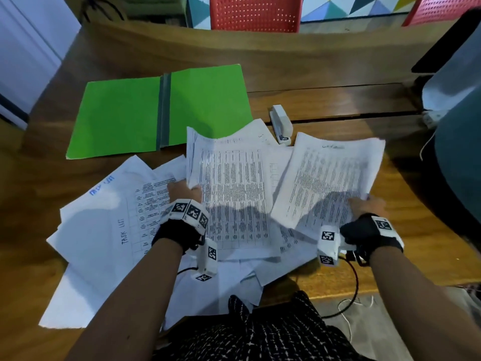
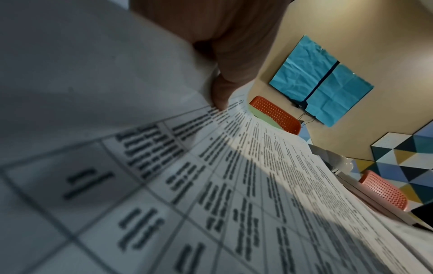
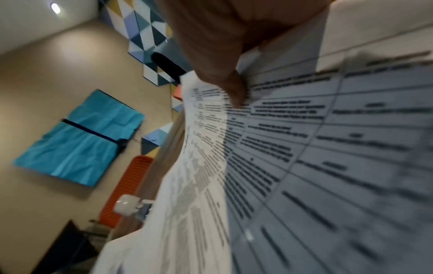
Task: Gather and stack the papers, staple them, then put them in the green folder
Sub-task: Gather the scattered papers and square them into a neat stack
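Several printed papers (image 1: 109, 230) lie scattered over the wooden desk in front of me. My left hand (image 1: 183, 191) pinches the left edge of a table-printed sheet (image 1: 231, 194) in the middle, thumb on top; the thumb (image 2: 220, 96) shows on that sheet (image 2: 234, 185) in the left wrist view. My right hand (image 1: 364, 204) grips the lower right corner of another printed sheet (image 1: 330, 178), lifted off the pile; its thumb (image 3: 234, 94) presses on the sheet (image 3: 304, 148). The green folder (image 1: 161, 110) lies open and flat behind the papers. A white stapler (image 1: 281, 125) sits right of it.
A raised wooden ledge (image 1: 260, 56) runs along the desk's far side, with red chairs (image 1: 255, 11) beyond. A grey chair or bag (image 1: 458, 126) stands at the right edge. Cables (image 1: 351, 303) hang off the desk's near right corner. Some papers overhang the near edge.
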`<state>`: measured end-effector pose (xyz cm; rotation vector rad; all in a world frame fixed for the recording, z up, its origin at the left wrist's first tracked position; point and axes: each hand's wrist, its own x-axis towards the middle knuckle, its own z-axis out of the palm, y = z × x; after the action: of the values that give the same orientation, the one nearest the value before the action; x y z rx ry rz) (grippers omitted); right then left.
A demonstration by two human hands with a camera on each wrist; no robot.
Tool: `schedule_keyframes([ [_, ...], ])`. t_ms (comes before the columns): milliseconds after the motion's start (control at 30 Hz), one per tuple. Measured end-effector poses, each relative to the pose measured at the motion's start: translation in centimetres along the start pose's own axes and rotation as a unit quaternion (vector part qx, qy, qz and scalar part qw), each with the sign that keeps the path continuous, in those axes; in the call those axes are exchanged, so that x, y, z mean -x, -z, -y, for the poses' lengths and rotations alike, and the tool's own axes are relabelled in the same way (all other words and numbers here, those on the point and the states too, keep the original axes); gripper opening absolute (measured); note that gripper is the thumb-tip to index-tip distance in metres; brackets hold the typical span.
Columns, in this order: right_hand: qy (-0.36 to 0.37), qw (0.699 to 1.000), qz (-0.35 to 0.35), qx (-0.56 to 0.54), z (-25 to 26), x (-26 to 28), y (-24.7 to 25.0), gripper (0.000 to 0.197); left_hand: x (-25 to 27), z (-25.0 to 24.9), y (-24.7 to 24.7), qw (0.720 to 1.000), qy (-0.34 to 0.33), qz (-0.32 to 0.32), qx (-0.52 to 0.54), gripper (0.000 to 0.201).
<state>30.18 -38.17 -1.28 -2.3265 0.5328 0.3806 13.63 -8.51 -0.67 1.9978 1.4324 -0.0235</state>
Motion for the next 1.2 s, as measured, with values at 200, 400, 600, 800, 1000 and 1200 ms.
schedule_keyframes([
  [200, 0.173, 0.959, -0.103, -0.201, 2.1, 3.5, 0.8, 0.023, -0.4, 0.6, 0.8, 0.999, 0.037, 0.010, 0.026, 0.046],
  [400, 0.138, 0.947, 0.101, -0.273, 4.4, 3.8, -3.6, 0.017, -0.1, 0.6, 0.4, 0.997, 0.040, 0.025, 0.055, 0.050],
  [600, 0.108, 0.954, 0.243, -0.142, 4.5, 5.6, -9.1, 0.013, 0.9, 0.3, -0.1, 0.997, 0.030, 0.033, 0.057, 0.044],
  [800, 0.244, 0.899, 0.177, -0.317, 10.9, 8.5, -4.0, 0.008, 1.3, 0.9, 0.0, 0.998, 0.026, 0.020, 0.053, 0.047],
  [1000, 0.345, 0.849, 0.128, -0.378, 16.8, 10.8, 0.2, 0.023, 1.2, 0.6, -0.3, 0.996, 0.047, 0.030, 0.070, 0.051],
  [1200, 0.206, 0.932, 0.239, -0.180, 11.0, 8.5, -5.3, 0.009, 0.7, 1.7, 0.2, 0.978, 0.072, 0.041, 0.189, 0.072],
])
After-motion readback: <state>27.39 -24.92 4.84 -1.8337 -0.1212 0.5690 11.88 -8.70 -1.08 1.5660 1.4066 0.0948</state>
